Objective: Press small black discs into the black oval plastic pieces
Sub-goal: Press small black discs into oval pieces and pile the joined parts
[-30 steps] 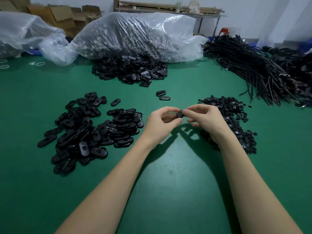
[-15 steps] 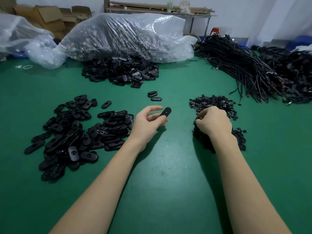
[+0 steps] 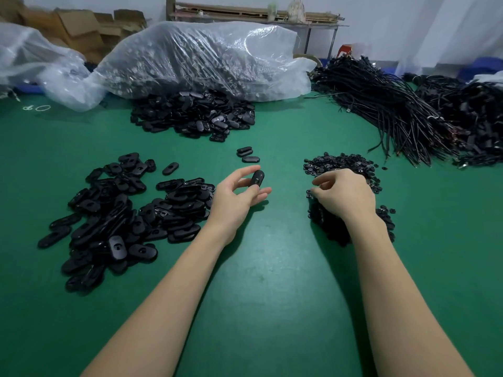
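My left hand (image 3: 239, 197) pinches one black oval piece (image 3: 257, 177) at its fingertips, above the green table. A heap of black oval pieces (image 3: 122, 213) lies just left of that hand. My right hand (image 3: 345, 194) rests on the pile of small black discs (image 3: 343, 165), fingers curled down into it; whether it holds a disc is hidden. Three more oval pieces (image 3: 247, 155) lie apart, beyond my left hand.
A larger heap of oval pieces (image 3: 196, 112) spills from a clear plastic bag (image 3: 201, 58) at the back. Bundles of black cords (image 3: 394, 110) fill the back right. Another plastic bag (image 3: 32, 58) sits back left on the green table (image 3: 258, 268).
My hands, joined at the centre a second ago, have parted. The right hand went to the disc pile; the left keeps the oval piece and has opened its fingers a little.
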